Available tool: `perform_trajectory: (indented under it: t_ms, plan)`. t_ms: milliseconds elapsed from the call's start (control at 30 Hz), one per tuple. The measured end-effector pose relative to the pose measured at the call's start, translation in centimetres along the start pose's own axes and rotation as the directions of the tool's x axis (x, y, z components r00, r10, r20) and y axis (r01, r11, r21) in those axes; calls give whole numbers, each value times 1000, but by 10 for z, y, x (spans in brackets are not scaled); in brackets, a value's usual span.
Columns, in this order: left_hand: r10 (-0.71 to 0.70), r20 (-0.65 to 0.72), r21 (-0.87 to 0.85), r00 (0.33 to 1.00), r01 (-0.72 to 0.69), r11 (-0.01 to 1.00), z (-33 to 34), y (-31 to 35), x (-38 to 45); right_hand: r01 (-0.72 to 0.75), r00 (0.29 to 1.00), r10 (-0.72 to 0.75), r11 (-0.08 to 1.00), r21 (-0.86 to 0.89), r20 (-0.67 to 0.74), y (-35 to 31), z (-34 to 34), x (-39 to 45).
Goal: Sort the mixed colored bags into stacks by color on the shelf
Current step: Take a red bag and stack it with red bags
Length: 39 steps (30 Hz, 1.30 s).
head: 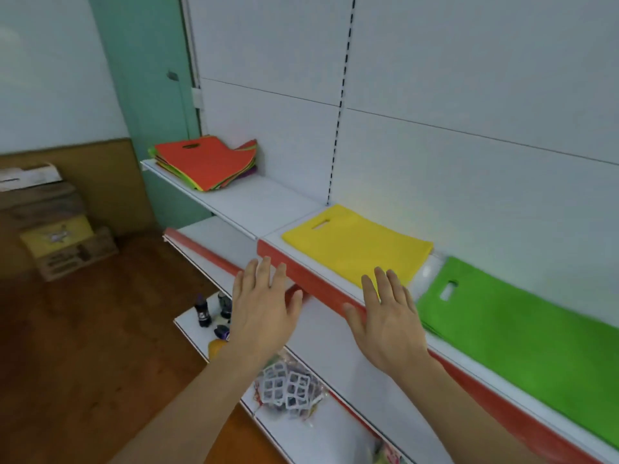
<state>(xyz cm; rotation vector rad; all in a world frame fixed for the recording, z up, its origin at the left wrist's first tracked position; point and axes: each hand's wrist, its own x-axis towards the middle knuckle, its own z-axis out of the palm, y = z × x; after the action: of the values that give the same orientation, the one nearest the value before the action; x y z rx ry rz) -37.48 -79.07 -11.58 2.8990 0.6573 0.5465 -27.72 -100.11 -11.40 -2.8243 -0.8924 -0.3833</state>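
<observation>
mixed bags (pixel 205 164) stacked at far left of shelf (pixel 254 202); yellow bag (pixel 358 251) and green bag (pixel 509 316) already sorted. left hand (pixel 264 306) and right hand (pixel 388 316) flat-fingered, empty. bags probably light, limp; lift by handle cutout.

I could read no text anywhere in my view. The cardboard boxes (pixel 63 242) stacked on the floor at the left carried dark printing and a yellow panel, but it was too blurred for me to make out a single word. The small dark bottles (pixel 203 311) on the lower shelf had labels, equally illegible. The bags bore no lettering I could see.
</observation>
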Motion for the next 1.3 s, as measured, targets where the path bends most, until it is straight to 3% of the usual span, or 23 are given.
perform_trajectory:
  t_ms: [367, 633, 1033, 1300]
  plan:
    - [-182, -44, 94, 982, 185, 978, -12, -153, 115, 198, 980, -197, 971, 135, -19, -142, 60, 190]
    - [-279, -88, 89, 956, 286, 954, -5, -264, 182, 286, 956, -291, 951, 120, 25, -241, 102, 295]
    - [-99, -32, 89, 995, 102, 991, 6, -424, 335, 75, 997, -76, 996, 45, 12, -345, 144, 423]
    - [21, -13, 48, 1000, -21, 999, 31, -456, 442, -22, 1000, 22, 1000, 15, 11, -365, 176, 503]
